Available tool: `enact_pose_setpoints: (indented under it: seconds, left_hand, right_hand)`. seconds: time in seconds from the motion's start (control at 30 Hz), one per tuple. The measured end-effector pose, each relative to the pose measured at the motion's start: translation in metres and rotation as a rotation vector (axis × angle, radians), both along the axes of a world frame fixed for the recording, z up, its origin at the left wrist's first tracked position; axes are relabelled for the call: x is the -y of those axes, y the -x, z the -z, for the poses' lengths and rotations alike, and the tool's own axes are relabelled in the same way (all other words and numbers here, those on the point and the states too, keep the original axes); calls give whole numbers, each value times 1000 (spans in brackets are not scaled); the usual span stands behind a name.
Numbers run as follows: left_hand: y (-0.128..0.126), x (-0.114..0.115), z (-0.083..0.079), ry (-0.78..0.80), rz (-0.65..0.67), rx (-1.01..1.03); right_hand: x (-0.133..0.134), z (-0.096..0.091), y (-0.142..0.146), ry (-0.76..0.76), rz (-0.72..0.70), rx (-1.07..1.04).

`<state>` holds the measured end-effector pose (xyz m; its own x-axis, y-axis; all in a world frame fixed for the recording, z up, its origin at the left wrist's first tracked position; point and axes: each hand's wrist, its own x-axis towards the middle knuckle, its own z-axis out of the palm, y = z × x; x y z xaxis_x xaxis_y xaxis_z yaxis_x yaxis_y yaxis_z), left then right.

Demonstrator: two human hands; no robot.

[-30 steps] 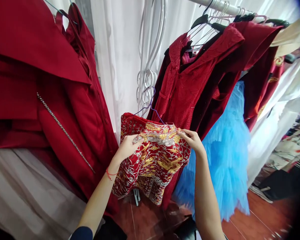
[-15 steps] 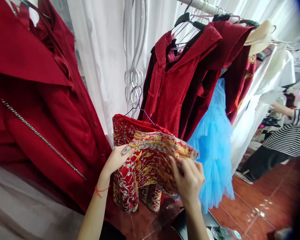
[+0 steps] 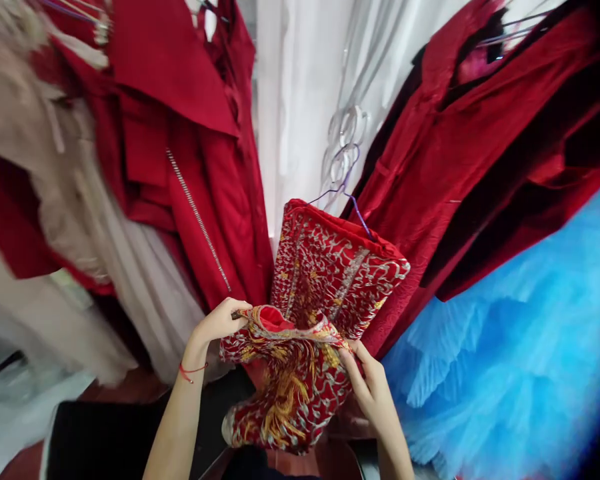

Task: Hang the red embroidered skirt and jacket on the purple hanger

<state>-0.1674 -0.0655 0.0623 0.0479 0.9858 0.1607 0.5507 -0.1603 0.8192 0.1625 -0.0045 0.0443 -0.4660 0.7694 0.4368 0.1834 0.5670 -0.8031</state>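
Between my hands is a red jacket (image 3: 300, 400) embroidered in gold and silver, its round neckline facing up and its red lining showing. My left hand (image 3: 221, 321) pinches one shoulder edge, where a small dark bit shows by the fingertips. With thumb and fingers, my right hand (image 3: 367, 377) grips the opposite shoulder edge. Just behind hangs a matching embroidered red garment (image 3: 325, 260) on a purple wire hanger (image 3: 344, 190). The jacket covers that garment's lower part.
A plain red dress (image 3: 145, 87) with a silver trim and beige gowns (image 3: 30, 120) hang at left. At right hang a red patterned dress (image 3: 425, 153) and a blue tulle skirt (image 3: 520, 320). White curtains (image 3: 300, 100) stand behind. A black surface (image 3: 110, 433) lies below left.
My view has turned left and down. The jacket has come away from the front of the hanging garment, lower and nearer me, its neckline now upward. Both hands hold its shoulders.
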Motion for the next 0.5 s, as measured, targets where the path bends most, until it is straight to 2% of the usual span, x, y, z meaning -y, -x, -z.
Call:
enact_pose_setpoints:
  seconds: [0.07, 0.13, 0.23, 0.3, 0.4, 0.5]
  left_hand:
    - [-4, 26, -15, -64, 14, -25]
    - [-10, 51, -31, -107, 34, -7]
    - [-23, 88, -51, -89, 4, 80]
    - [-34, 112, -56, -87, -41, 158]
    - [-48, 149, -44, -110, -150, 257]
    - [-53, 196, -12, -54, -328, 321]
  right_hand:
    - [-6, -8, -11, 52, -205, 46]
    - [-14, -17, -8, 68, -433, 89]
    - [-23, -24, 25, 126, -729, 27]
    - [-20, -25, 61, 231, -784, -103]
    - [-3, -26, 117, 285, -802, -188]
    - [19, -26, 162, 222, -920, -143]
